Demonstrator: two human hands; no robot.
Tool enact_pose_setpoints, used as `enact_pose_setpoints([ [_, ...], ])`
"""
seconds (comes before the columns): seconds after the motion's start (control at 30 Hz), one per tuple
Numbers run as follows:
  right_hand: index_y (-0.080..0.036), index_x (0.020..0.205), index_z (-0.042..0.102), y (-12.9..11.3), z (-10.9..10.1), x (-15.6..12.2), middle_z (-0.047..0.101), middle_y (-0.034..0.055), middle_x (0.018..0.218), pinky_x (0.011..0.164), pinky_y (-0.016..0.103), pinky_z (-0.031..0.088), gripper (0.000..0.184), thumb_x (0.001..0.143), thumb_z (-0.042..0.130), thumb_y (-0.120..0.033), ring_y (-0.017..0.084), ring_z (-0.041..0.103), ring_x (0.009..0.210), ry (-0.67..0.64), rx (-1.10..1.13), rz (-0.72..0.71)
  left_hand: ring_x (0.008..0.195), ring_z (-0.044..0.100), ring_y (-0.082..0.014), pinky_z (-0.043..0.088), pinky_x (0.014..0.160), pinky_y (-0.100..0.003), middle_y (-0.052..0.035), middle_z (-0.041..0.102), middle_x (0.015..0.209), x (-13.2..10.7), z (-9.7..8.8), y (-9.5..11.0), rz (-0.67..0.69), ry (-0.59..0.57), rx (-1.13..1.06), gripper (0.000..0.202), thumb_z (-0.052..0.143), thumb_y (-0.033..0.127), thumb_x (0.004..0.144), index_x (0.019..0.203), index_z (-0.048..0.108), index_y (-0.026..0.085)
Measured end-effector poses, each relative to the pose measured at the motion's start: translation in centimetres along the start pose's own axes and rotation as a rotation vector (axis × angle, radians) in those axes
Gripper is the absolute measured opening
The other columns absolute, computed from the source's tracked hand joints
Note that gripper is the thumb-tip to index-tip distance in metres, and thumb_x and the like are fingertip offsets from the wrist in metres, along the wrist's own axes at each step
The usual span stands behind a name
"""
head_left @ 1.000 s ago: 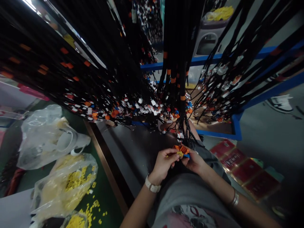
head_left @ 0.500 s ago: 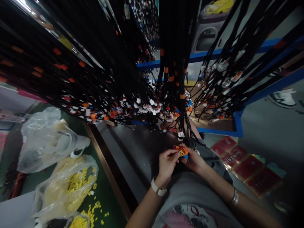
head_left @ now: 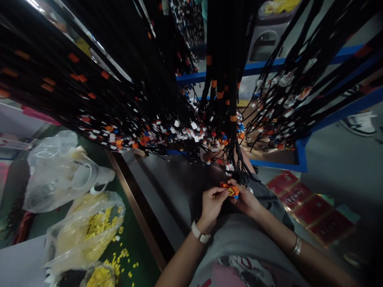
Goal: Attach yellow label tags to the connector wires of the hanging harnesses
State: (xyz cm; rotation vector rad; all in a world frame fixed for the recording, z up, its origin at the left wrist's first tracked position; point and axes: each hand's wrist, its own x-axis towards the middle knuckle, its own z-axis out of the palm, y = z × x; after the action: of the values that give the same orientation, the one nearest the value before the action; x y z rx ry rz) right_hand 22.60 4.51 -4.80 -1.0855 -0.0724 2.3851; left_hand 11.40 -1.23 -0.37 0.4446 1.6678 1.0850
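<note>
Over my lap, my right hand [head_left: 244, 201] is closed around an orange connector [head_left: 232, 191] at the end of a black wire harness [head_left: 237, 153]. A bit of blue shows beside it. My left hand [head_left: 213, 202] pinches at the connector's near side, thumb and finger pressed together on small yellow pieces there; their exact shape is too small to make out. White connectors [head_left: 229, 168] hang on the wires just above my hands.
Dense black harnesses with orange tape [head_left: 73, 57] hang ahead, over a blue frame [head_left: 301, 157]. At left, a green table [head_left: 140, 255] bears a bag of small yellow parts [head_left: 98, 223], spilled pieces and a white jug [head_left: 85, 177]. Red printed sheets [head_left: 311, 207] lie on the floor at right.
Both hands stay together at the orange connector, with only a slight shift of the fingers. The whole view has moved a little.
</note>
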Motion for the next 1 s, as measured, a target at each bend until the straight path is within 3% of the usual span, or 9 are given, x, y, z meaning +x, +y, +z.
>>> enact_pose_setpoints([
  [0.23, -0.019, 0.079, 0.064, 0.1, -0.1, 0.0, 0.07, -0.0005, 0.076, 0.045, 0.017, 0.048, 0.01, 0.072, 0.069, -0.024, 0.01, 0.062, 0.06, 0.046, -0.06, -0.024, 0.064, 0.055, -0.0129, 0.041, 0.057, -0.022, -0.0058, 0.067, 0.075, 0.0, -0.1, -0.2, 0.039, -0.023, 0.007, 0.021, 0.068, 0.034, 0.067, 0.076, 0.07, 0.015],
  [0.47, -0.02, 0.08, 0.064, 0.4, -0.1, 0.0, 0.068, -0.0016, 0.076, 0.05, 0.018, 0.051, 0.012, 0.072, 0.069, -0.027, 0.009, 0.061, 0.061, 0.041, -0.103, -0.038, 0.057, 0.051, -0.0108, 0.039, 0.053, -0.021, -0.0025, 0.062, 0.067, 0.0, 0.3, -0.8, 0.049, 0.021, 0.006, 0.021, 0.068, 0.035, 0.068, 0.071, 0.066, 0.015],
  [0.63, -0.021, 0.08, 0.065, 0.4, -0.4, 0.0, 0.069, -0.0009, 0.08, 0.049, 0.018, 0.05, 0.013, 0.07, 0.07, -0.028, 0.01, 0.061, 0.063, 0.022, -0.122, -0.044, 0.061, 0.051, -0.0114, 0.041, 0.058, -0.022, -0.0029, 0.063, 0.07, 0.1, 0.0, -1.0, 0.142, 0.024, 0.084, 0.018, 0.067, 0.031, 0.069, 0.075, 0.066, 0.015],
  [0.7, -0.022, 0.079, 0.065, 0.4, -0.5, 0.0, 0.069, -0.0025, 0.076, 0.048, 0.018, 0.049, 0.013, 0.07, 0.071, -0.029, 0.01, 0.06, 0.059, 0.042, -0.125, -0.04, 0.061, 0.052, -0.0113, 0.042, 0.059, -0.022, -0.0038, 0.066, 0.078, 0.3, -0.4, -0.8, 0.185, -0.032, 0.155, 0.022, 0.065, 0.031, 0.071, 0.087, 0.068, 0.016],
  [0.83, -0.023, 0.077, 0.066, 0.3, -0.4, -0.1, 0.069, -0.0021, 0.074, 0.047, 0.018, 0.048, 0.012, 0.068, 0.072, -0.028, 0.01, 0.06, 0.056, 0.046, -0.116, -0.012, 0.068, 0.056, -0.0131, 0.043, 0.065, -0.024, -0.0046, 0.069, 0.095, 0.7, -1.4, -0.2, 0.253, -0.256, 0.344, 0.034, 0.056, 0.034, 0.079, 0.11, 0.064, 0.021],
  [0.9, -0.023, 0.078, 0.067, 0.3, -0.4, -0.2, 0.07, -0.0005, 0.078, 0.049, 0.018, 0.049, 0.011, 0.07, 0.071, -0.03, 0.01, 0.061, 0.058, 0.028, -0.121, -0.009, 0.072, 0.058, -0.0146, 0.043, 0.068, -0.024, -0.0044, 0.07, 0.094, 0.9, -1.6, 0.1, 0.269, -0.337, 0.414, 0.032, 0.054, 0.034, 0.08, 0.107, 0.066, 0.021],
  [1.0, -0.022, 0.077, 0.068, 0.5, -0.5, -0.1, 0.07, 0.0, 0.076, 0.049, 0.017, 0.048, 0.011, 0.071, 0.069, -0.031, 0.01, 0.061, 0.059, 0.029, -0.122, -0.024, 0.069, 0.058, -0.0141, 0.042, 0.066, -0.023, -0.004, 0.07, 0.086, 1.0, -1.4, 0.1, 0.243, -0.363, 0.438, 0.028, 0.056, 0.034, 0.079, 0.097, 0.07, 0.018],
])
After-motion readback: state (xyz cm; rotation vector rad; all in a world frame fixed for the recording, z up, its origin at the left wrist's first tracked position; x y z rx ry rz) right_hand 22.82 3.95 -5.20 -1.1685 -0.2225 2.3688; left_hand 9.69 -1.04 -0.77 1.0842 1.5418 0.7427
